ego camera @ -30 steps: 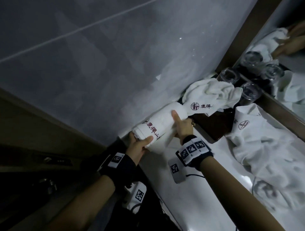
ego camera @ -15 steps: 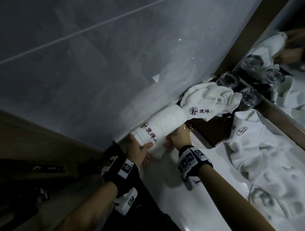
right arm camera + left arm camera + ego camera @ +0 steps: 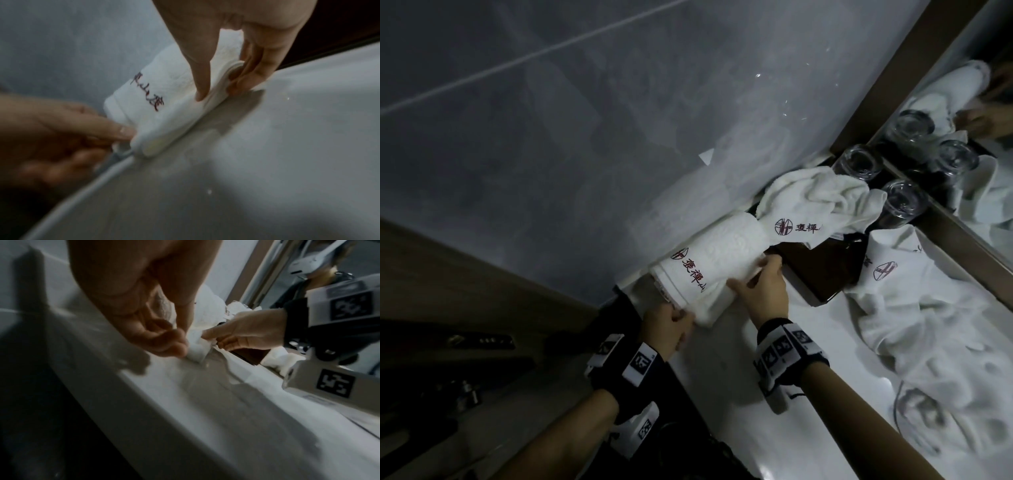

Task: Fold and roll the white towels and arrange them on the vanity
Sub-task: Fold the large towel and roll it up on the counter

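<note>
A rolled white towel point(image 3: 717, 260) with red lettering lies on the white vanity top point(image 3: 808, 394) against the grey wall. My left hand point(image 3: 671, 325) pinches the loose flap at its near corner, seen again as the left hand point(image 3: 164, 337) on the towel corner point(image 3: 197, 350). My right hand point(image 3: 760, 287) pinches the flap's edge farther along, thumb on top and fingers tucked beneath, as the right hand point(image 3: 218, 84) shows on the towel point(image 3: 164, 100). A crumpled white towel point(image 3: 822, 205) lies behind the roll. More loose white towels point(image 3: 928, 329) spread on the right.
Clear glasses point(image 3: 904, 202) stand upside down by the mirror point(image 3: 979, 144) at the back right. A dark wooden tray point(image 3: 825, 274) sits under the crumpled towel. The vanity's front edge point(image 3: 123, 394) drops to a dark floor on the left.
Both hands have slid down from the top of the roll to its loose near flap. The right thumb, earlier pressed on the roll, now pinches the flap's edge.
</note>
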Tool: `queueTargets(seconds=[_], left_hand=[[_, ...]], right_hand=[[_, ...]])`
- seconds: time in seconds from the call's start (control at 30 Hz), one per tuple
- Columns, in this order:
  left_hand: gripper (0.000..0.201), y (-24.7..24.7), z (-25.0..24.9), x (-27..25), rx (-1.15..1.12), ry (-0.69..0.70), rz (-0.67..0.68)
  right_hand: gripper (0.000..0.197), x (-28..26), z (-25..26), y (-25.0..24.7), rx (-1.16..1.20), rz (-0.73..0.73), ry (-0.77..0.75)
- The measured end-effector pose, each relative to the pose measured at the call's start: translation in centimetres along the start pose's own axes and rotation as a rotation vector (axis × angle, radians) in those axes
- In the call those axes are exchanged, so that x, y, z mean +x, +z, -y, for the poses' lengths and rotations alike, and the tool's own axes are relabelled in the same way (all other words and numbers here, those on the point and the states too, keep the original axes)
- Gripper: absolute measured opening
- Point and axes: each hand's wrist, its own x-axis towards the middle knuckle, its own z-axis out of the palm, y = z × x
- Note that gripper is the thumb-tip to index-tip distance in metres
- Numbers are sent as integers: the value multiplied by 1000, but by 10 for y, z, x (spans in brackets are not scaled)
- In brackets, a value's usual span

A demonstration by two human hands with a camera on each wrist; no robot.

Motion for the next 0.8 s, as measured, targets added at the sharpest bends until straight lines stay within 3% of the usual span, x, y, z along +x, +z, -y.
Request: queueTargets(seconds=[0.07, 0.13, 0.17, 0.23, 0.3, 0.43, 0.53, 0.63, 0.73, 0.8], left_hand=[[23, -1, 2, -8, 298, 142, 90], [16, 0, 0, -16, 598, 371, 100], [16, 2, -1, -18, 706, 504, 66], [27, 6, -7, -19, 857, 644, 10], [32, 13, -9, -15, 919, 715, -17], [31, 29, -15, -17, 1120, 677, -95], [29, 34, -21, -17, 1159, 650, -124], [32, 36, -22, -16, 1078, 614, -133], [39, 31, -16, -19, 1056, 595, -61], [49, 27, -2, -22, 1116, 652, -21]], right_hand=[[37, -6, -6, -2, -265, -52, -231], [22, -9, -11, -7, -364, -66, -519], [25, -9, -15, -9, -389, -38, -664], [37, -6, -19, -15, -429, 55, -867], [43, -1, -20, -19, -435, 142, -874], [40, -1, -16, -22, -445, 184, -800], [36, -2, -18, -20, -494, 152, -810], [40, 0, -26, -20, -558, 255, -698], [44, 0, -34, -18, -620, 281, -663], [45, -4, -35, -16, -639, 278, -640]])
